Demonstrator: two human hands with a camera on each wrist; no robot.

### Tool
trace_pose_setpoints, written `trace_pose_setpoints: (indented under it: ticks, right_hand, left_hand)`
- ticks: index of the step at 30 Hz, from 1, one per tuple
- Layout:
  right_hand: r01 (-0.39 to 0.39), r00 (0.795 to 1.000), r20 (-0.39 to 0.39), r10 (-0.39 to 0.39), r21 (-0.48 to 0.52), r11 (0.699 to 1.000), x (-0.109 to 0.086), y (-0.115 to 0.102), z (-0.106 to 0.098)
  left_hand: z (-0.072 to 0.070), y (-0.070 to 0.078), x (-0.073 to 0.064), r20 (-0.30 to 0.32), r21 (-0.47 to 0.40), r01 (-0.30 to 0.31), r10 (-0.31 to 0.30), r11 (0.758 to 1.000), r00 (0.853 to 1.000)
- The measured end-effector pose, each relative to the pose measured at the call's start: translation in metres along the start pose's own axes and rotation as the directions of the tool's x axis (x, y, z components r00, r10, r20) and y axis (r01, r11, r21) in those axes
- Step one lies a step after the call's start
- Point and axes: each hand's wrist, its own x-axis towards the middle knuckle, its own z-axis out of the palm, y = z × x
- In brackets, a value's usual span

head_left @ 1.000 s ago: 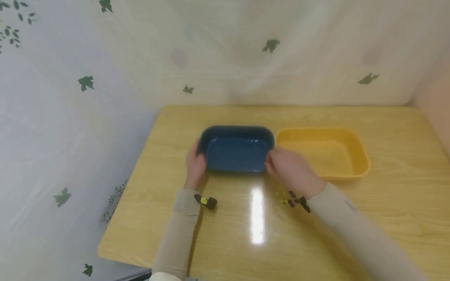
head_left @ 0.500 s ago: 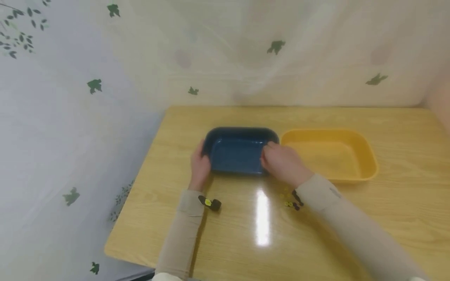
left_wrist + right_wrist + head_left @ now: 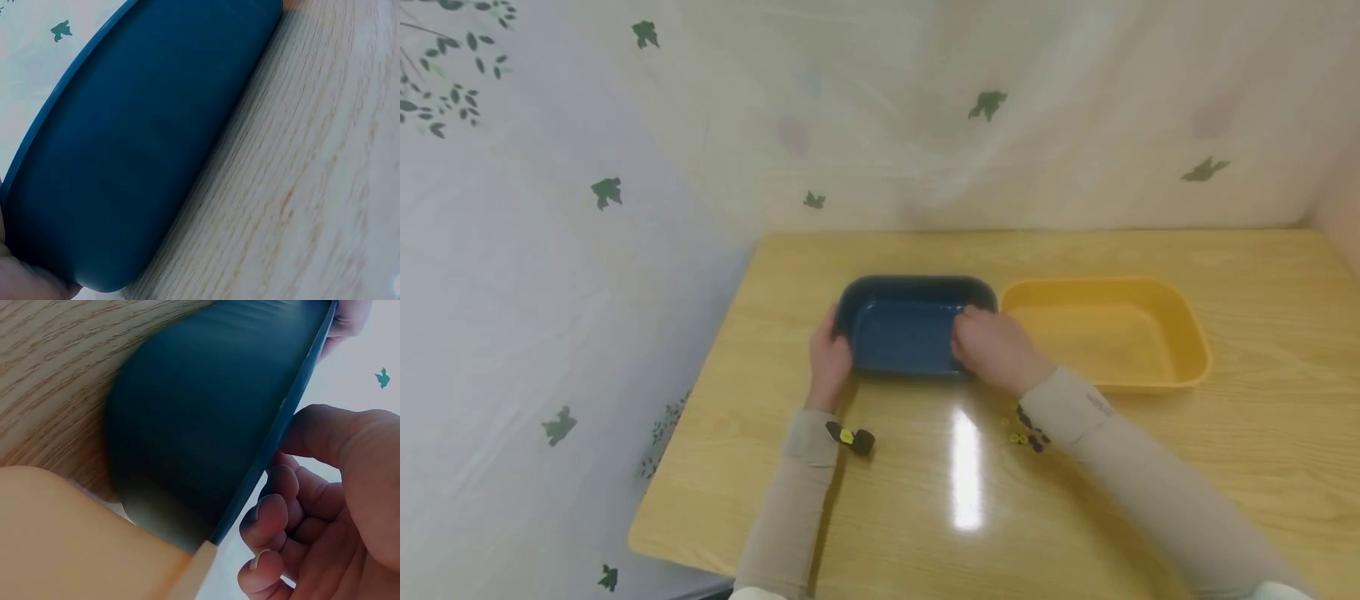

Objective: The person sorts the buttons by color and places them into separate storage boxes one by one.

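My left hand (image 3: 831, 357) grips the left end of a dark blue plastic bin (image 3: 902, 337) on the table, thumb on the near side of the rim. In the left wrist view the bin's outer wall (image 3: 137, 137) fills much of the frame. Over the bin's right end is my right hand (image 3: 1000, 346), its fingers curled. The right wrist view shows its thumb and curled fingers (image 3: 269, 515) close along the rim. The bin wall hides the thumb tip, and I cannot tell whether something is pinched there.
A yellow bin (image 3: 1112, 333) stands right beside the blue one. Several small yellow discs (image 3: 1018, 439) and dark discs (image 3: 1037, 445) lie on the wooden table (image 3: 910, 517) beneath my right wrist. A patterned sheet (image 3: 880, 117) hangs behind the table.
My right hand has moved left from the blue bin's right rim to over its inside. The left hand keeps its grip. The whole head view has shifted slightly.
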Motion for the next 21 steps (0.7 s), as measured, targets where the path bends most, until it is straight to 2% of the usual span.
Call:
trace_pose_setpoints:
  ticks: [11,21]
  right_hand:
    - [0.004,1.000,0.009,-0.003,-0.012,1.000,0.0013,0.0036,0.0001]
    - [0.012,1.000,-0.005,-0.012,-0.037,0.999,0.0015,0.0094,0.0019]
  left_hand:
    - [0.0020,0.0049,-0.0018,-0.019,0.020,-0.029,0.030,0.999,0.999]
    - [0.0044,0.0024,0.0005,-0.034,0.030,-0.024,0.025,0.999,0.999]
